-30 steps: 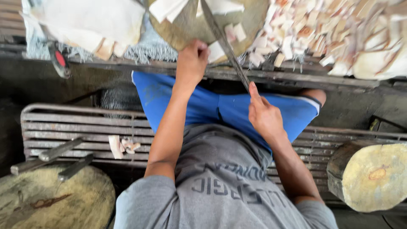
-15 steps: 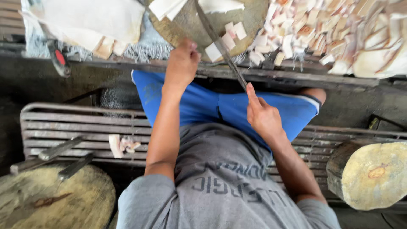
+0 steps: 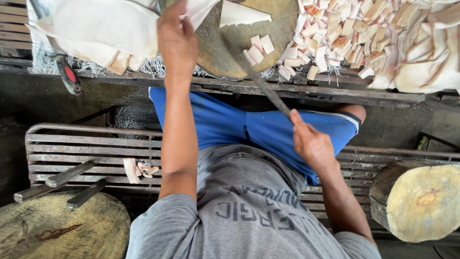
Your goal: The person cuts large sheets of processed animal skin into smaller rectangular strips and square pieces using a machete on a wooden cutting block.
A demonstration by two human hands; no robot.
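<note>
My left hand (image 3: 176, 41) reaches out over the round wooden chopping block (image 3: 225, 52) and pinches the edge of a pale white sheet of skin or fat (image 3: 199, 8). My right hand (image 3: 311, 143) is closed on the handle of a long knife (image 3: 266, 88). The blade slants up to the block, ending beside a few small cut squares (image 3: 258, 48). A white triangular piece (image 3: 239, 14) lies on the block's far side.
A heap of cut pale pieces (image 3: 383, 38) fills the top right. A large white sheet (image 3: 96, 29) lies top left, with a red-marked tool (image 3: 69, 76) below it. Two knives (image 3: 72, 177) and scraps (image 3: 141, 169) rest on a slatted metal bench (image 3: 72, 146). Wooden stumps stand bottom left (image 3: 57, 232) and bottom right (image 3: 421, 204).
My left hand has moved farther out and to the left across the block, onto the white sheet. The knife tip has drawn back toward the block's near edge.
</note>
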